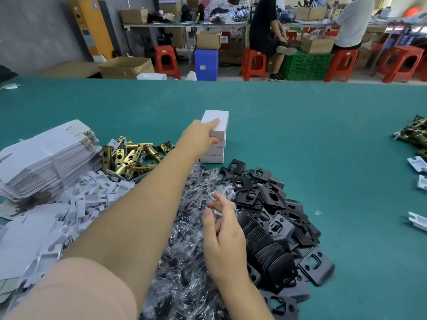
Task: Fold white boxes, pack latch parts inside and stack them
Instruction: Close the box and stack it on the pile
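Note:
A stack of closed white boxes (213, 148) stands on the green table past the parts piles. My left hand (198, 137) reaches out and grips the top white box (218, 118) on that stack, fingers over its top and thumb at its side. My right hand (221, 236) hovers with relaxed fingers over a heap of clear plastic bags (184, 262), holding nothing. Brass latch bolts (131, 155) lie in a pile left of the stack. Black strike plates (272, 218) are heaped to the right. Flat unfolded white boxes (46, 153) are stacked at far left.
White cardboard inserts (76, 204) are strewn below the flat boxes. More brass parts (416, 132) and white inserts (417, 165) lie at the right edge. Bare green table (323, 135) stretches beyond. Two people sit on red stools (254, 63) at far benches.

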Demonstrator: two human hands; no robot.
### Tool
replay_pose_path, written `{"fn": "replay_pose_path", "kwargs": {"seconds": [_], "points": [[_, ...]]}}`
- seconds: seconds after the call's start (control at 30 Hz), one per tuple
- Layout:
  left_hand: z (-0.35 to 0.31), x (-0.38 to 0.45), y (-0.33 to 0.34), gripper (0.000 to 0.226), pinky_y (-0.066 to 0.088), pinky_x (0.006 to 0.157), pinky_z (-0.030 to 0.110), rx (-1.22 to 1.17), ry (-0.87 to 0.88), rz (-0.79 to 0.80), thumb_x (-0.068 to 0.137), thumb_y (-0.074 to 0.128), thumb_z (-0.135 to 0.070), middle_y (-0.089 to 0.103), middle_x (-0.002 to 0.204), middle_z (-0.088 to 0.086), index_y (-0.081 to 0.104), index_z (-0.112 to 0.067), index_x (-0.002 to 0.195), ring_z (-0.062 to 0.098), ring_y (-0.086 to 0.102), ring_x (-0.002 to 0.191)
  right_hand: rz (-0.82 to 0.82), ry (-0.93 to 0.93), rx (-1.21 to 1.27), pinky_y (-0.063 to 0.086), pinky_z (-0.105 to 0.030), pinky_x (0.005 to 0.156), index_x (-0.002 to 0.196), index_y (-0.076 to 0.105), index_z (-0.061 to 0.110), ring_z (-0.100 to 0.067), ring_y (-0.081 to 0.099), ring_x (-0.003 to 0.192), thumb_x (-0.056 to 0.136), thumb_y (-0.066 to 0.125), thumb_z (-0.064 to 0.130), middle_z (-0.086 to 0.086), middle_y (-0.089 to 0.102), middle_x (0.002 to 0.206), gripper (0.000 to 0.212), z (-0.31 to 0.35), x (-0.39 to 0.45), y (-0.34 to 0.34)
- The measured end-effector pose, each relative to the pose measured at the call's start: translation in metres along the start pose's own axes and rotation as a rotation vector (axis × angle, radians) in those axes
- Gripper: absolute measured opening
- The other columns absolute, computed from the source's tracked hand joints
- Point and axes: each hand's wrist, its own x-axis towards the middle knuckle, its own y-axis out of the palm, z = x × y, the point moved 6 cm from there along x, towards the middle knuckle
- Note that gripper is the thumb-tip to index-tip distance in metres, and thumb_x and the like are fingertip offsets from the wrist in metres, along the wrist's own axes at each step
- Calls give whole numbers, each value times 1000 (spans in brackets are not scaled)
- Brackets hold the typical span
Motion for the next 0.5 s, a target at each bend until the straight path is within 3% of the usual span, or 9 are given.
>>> {"fn": "replay_pose_path", "kwargs": {"seconds": [0.17, 0.37, 0.5], "points": [[0, 4, -1, 64, 47, 97, 40, -7, -38, -5, 99, 67, -29, 55, 138, 18, 38, -38, 155, 37, 53, 121, 2, -5, -3, 49, -27, 82, 150, 36, 36, 0, 58, 76, 99, 30, 62, 25, 60, 126, 57, 0, 0, 0], [-2, 4, -6, 69, 50, 81, 39, 131, -57, 18, 100, 60, -45, 59, 134, 15, 24, -37, 159, 36, 57, 116, 0, -9, -38, 50, -28, 86, 148, 41, 36, 0, 59, 84, 101, 30, 59, 29, 57, 125, 54, -1, 1, 1], [-10, 2, -8, 102, 46, 74, 37, 198, -166, -22, 87, 59, -71, 31, 152, 17, 2, -35, 162, 37, 58, 113, -4, -5, -59, 43, -15, 89, 147, 46, 33, 3, 58, 108, 100, 29, 60, 28, 57, 129, 57, -2, 1, 3]]}}
